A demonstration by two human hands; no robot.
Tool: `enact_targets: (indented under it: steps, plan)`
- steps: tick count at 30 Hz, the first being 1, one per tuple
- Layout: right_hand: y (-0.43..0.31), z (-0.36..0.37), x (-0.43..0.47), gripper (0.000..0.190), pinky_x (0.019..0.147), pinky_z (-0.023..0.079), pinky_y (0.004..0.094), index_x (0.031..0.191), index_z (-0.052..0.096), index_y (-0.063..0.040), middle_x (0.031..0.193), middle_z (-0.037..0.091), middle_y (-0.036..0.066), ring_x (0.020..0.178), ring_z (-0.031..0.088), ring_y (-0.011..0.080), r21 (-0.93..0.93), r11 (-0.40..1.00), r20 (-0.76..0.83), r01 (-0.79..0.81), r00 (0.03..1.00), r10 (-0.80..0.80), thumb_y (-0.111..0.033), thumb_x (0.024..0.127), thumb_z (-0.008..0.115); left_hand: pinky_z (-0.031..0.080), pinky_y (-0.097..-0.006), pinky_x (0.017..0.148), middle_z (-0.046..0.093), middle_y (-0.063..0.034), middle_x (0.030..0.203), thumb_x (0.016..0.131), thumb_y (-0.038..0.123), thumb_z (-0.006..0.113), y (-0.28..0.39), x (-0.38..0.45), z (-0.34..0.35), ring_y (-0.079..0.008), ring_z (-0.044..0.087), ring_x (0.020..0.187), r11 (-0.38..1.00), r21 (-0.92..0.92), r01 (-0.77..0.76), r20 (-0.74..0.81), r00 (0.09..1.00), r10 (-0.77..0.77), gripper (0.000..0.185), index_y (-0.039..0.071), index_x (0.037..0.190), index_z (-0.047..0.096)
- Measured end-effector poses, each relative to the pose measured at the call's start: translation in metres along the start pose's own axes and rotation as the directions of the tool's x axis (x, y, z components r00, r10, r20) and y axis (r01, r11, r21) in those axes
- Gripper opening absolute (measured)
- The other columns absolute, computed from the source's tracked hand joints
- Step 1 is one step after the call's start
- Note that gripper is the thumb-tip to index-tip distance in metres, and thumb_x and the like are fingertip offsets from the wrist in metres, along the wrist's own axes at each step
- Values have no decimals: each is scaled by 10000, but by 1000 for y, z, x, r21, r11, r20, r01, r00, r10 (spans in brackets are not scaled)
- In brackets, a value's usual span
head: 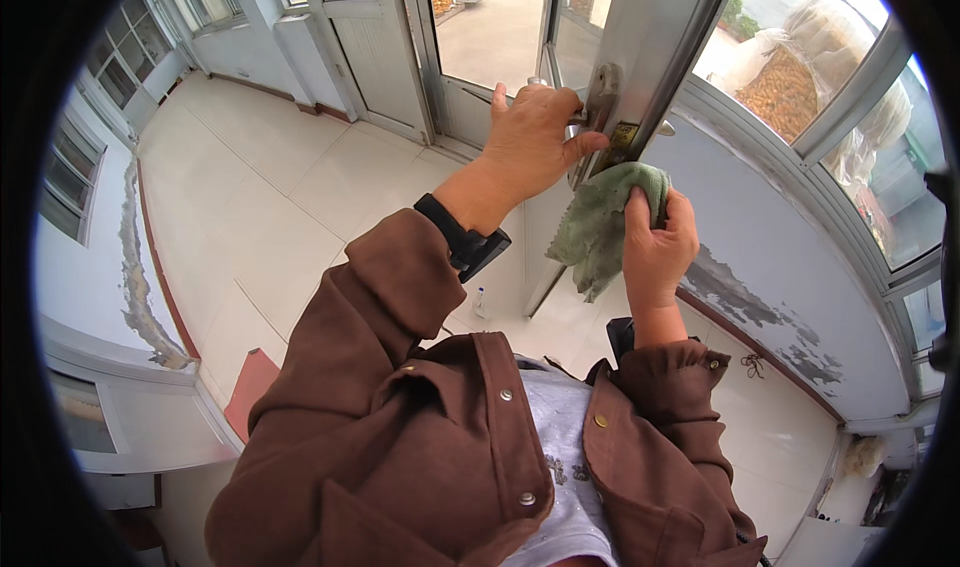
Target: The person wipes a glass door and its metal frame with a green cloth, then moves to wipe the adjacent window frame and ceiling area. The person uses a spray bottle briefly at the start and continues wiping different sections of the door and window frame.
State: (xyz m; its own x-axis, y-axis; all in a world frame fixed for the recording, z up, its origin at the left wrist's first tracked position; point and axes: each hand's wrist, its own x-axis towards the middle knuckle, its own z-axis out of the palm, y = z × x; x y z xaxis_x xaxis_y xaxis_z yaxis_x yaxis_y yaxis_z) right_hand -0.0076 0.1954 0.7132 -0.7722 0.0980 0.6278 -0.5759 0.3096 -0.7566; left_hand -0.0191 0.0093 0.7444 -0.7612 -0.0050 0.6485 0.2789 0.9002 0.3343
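Note:
My left hand (532, 136) is closed around the handle of a metal-framed glass door (645, 34). The handle's silver plate (602, 91) shows just past my fingers, and my thumb points toward the brass-coloured lock plate (622, 139) in the door's edge. Most of the lever is hidden under the hand. A green cloth (592, 229) with ragged edges is pinched between the thumb and fingers of my right hand (660, 241). It hangs down just below the lock, its top close to the door's edge. On the door's other side another lever end (665, 128) sticks out.
A small clear bottle (480, 303) stands on the tiled floor below the door. The low wall (750, 214) on the right has peeling paint under windows. A pinkish-red panel (251, 387) lies at lower left. Outside, yellow corn cobs (784, 94) are piled under plastic sheeting.

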Motion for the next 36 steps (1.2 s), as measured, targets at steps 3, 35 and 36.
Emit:
enact_targets:
  steps: [3, 35, 36]
  plan:
    - [-2, 2, 11, 162, 722, 489, 334, 904, 634, 0, 868, 608, 119, 766, 597, 253, -124, 990, -75, 61, 995, -71, -112, 794, 675, 278, -603, 977, 590, -57, 916, 849, 608, 520, 5, 0, 8, -273, 536, 976, 998, 52, -19, -48, 999, 21, 558, 78, 1011, 580]
    - [-12, 3, 48, 213, 692, 472, 371, 782, 573, 22, 780, 598, 144, 709, 585, 283, -221, 975, 55, -27, 998, 41, -179, 768, 640, 244, -479, 959, 551, -80, 868, 803, 762, 401, 8, 1, 9, -262, 503, 995, 995, -93, 21, 35, 999, -17, 707, 89, 959, 550]
    - [-14, 3, 51, 213, 691, 470, 374, 777, 568, 21, 780, 595, 143, 708, 581, 286, -243, 969, 67, -29, 997, 47, -180, 768, 640, 236, -496, 971, 550, -82, 870, 799, 771, 386, 8, 1, 9, -271, 502, 998, 993, -114, 19, 23, 1000, -16, 715, 88, 937, 546]
